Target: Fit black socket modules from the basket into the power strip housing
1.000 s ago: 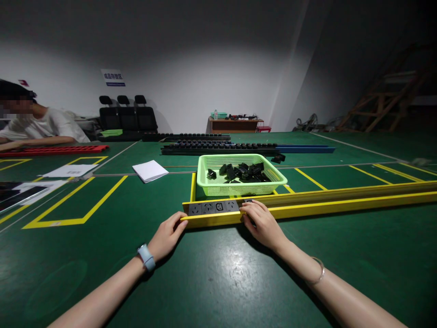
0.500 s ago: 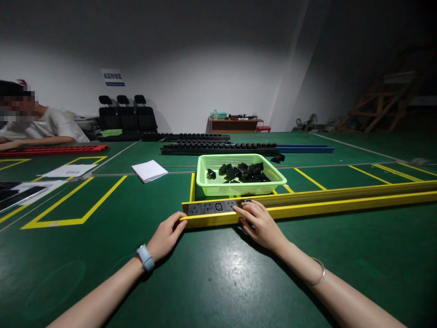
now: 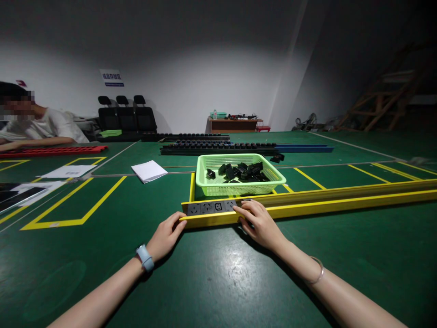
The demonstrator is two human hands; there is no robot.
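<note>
A long yellow metal channel (image 3: 327, 208) lies across the table, its left end in front of me. Black power socket modules (image 3: 206, 208) sit side by side in that end. My left hand (image 3: 167, 234) is closed on the channel's left end, its thumb outside the front wall. My right hand (image 3: 257, 223) bends over the front wall, with the index fingertip at a socket module and the thumb outside. The other fingers partly cover another module. Just behind the channel, a light green basket (image 3: 241, 187) holds several loose black modules (image 3: 244, 171).
White folded paper (image 3: 149, 171) lies left of the basket. Farther back are black rails (image 3: 218, 149), a blue channel (image 3: 303, 149) and a loose black part (image 3: 277, 157). At the far left a person (image 3: 51, 125) leans over a red rail (image 3: 68, 150). Yellow tape (image 3: 85, 217) marks the green table.
Both hands keep their places on the channel. The view shifts very slightly; nothing else visibly moves.
</note>
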